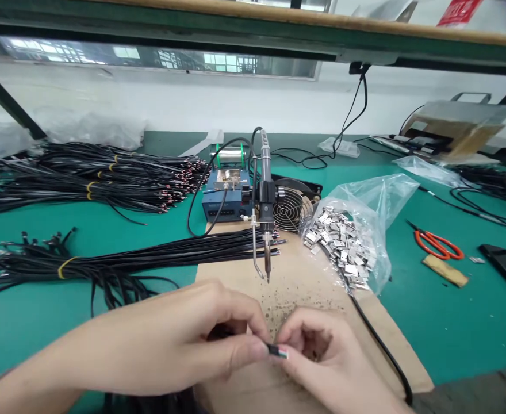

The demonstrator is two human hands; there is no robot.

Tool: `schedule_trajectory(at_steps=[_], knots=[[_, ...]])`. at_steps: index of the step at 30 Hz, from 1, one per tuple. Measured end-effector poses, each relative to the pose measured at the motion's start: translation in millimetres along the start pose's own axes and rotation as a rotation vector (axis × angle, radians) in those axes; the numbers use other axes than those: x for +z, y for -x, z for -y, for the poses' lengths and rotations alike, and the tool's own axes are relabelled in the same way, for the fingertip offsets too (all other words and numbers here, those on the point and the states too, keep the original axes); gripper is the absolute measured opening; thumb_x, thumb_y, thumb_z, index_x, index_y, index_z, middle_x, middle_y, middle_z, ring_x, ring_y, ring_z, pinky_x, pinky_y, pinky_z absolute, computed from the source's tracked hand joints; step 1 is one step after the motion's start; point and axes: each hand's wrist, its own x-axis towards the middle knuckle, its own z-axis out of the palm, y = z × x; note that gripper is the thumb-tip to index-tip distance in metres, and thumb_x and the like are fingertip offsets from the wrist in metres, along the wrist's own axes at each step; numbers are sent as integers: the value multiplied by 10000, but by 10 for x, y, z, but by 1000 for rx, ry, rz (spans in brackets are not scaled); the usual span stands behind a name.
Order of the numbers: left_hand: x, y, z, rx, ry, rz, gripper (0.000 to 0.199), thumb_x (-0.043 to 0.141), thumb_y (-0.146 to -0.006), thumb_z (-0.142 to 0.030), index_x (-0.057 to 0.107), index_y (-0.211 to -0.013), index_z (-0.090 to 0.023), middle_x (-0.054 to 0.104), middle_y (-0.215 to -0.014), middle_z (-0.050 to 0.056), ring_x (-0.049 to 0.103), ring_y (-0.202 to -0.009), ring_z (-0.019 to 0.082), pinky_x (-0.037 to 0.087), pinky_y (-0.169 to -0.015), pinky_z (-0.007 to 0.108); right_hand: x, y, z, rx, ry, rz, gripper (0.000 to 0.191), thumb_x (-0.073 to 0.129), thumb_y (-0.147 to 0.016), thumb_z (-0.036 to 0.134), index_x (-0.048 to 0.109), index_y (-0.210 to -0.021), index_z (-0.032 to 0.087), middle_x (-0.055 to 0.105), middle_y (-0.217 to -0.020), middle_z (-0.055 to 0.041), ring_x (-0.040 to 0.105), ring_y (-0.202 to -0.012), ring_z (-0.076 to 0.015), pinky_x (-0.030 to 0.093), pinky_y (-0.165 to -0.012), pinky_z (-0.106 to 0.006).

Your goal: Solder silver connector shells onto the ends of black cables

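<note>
On the near side of the soldering iron, the left hand holds a black cable, its grip pinching the jacket close to the end, where coloured wires show. The right hand meets those wires, though whether its grip pinches or merely touches them I cannot tell. To the soldering iron's right, a clear plastic bag holds heaped silvery metal pieces; behind it to the left, a green-flanged spool carries silvery wire.

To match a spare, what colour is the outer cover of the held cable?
The outer cover is black; see the head view.
</note>
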Motion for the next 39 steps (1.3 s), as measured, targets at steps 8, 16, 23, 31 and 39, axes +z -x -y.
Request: schedule_trajectory(at_steps=[8,16,23,31,39], knots=[[204,4,308,-169,244,66,229,447,-906,-362,560,-808,-189,548,-567,-63,470,-537,88,330,-502,168,265,-29,-108,-45,-265,-163,135,668,-697,290,593,-673,180,426,-485,71,364,-390,-67,267,-368,-184],[117,38,217,-105,-64,97,267,413,-911,-383,609,-841,-215,646,-643,-13,555,-675,129,400,-558,152,279,36,14,36,-291,-146,231,682,-664,286,501,-562,186,434,-442,63,328,-392,-65,237,-384,-196],[148,128,438,-119,309,106,339,392,-902,-503,573,-922,-217,532,-572,-46,470,-495,85,380,-461,137,132,92,88,-36,-427,-392,270,695,-692,285,484,-549,195,446,-446,66,343,-391,-66,239,-403,-193],[226,28,437,-18,565,-72,266,575,-827,-350,463,-666,-171,309,-558,-82,237,-523,84,187,-458,207,381,19,155,47,-297,-293,62,677,-590,218,641,-598,169,472,-494,38,415,-478,-98,307,-470,-212],[324,67,434,-7,247,-217,240,544,-853,-318,510,-666,-172,428,-618,-55,374,-565,92,287,-496,204,396,-8,204,80,-283,-316,80,662,-570,211,593,-562,172,450,-484,48,382,-458,-90,291,-456,-209]])
